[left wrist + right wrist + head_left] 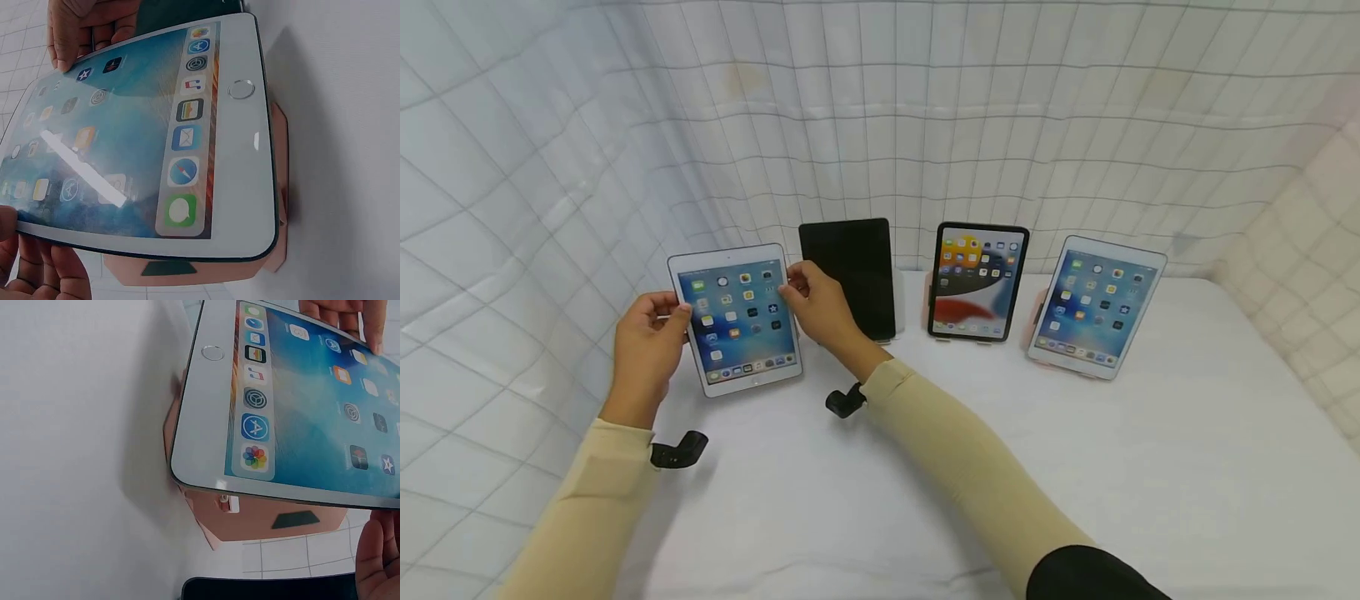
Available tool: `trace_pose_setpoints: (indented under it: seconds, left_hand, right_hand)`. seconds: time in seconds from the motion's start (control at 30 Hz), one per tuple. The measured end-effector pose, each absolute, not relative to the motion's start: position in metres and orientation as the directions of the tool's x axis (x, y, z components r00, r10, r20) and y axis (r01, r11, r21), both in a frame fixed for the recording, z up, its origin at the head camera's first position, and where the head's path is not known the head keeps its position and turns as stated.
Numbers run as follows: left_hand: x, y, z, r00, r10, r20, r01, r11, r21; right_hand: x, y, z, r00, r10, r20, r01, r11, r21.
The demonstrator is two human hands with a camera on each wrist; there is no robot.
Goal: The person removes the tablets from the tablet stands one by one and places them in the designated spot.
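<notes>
A white-framed tablet [741, 321], its screen lit with app icons, leans back at the left of the row. My left hand [646, 350] pinches its left edge, thumb on the front and fingers behind. On the opposite edge, my right hand [820, 304] pinches the upper part, again with the thumb in front. Both wrist views show a pink stand [187, 275] behind and under this tablet; whether the two touch, I cannot tell. The tablet's home button [212, 353] is at the bottom of its frame, nearest me.
Just right of the held tablet stands a black tablet [853, 275] with a dark screen, partly behind my right hand. Farther right, a black-framed lit tablet [977, 283] and another white-framed tablet [1093, 304] lean on stands. White cloth [940, 500] covers the table; gridded curtain [962, 125] hangs behind.
</notes>
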State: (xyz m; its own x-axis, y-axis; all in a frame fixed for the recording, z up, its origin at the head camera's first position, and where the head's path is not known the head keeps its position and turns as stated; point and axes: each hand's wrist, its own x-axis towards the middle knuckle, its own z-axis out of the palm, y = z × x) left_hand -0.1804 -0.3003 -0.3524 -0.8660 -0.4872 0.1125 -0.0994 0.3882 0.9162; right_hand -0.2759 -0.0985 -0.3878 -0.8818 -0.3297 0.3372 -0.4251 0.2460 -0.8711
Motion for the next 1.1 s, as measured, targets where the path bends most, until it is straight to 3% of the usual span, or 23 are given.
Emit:
trace_pose_setpoints:
  seconds: [0.23,0.53,1.1]
  left_hand:
    - [-0.16,-0.303,-0.355,-0.928,-0.37,0.046,-0.109,0.388,0.915]
    - [-0.141,-0.302,-0.364,-0.959,-0.28,0.047,-0.083,0.434,0.897]
    - [-0.12,-0.302,-0.384,-0.974,-0.212,-0.083,-0.172,0.445,0.879]
  right_hand:
    - [-0.254,-0.084,-0.389,-0.889,-0.349,0.296,-0.393,0.248,-0.886]
    - [-0.224,-0.068,-0.389,-0.909,-0.368,0.198,-0.297,0.235,-0.925]
    - [-0.185,-0.059,-0.413,-0.922,-0.386,0.037,-0.118,0.187,-0.975]
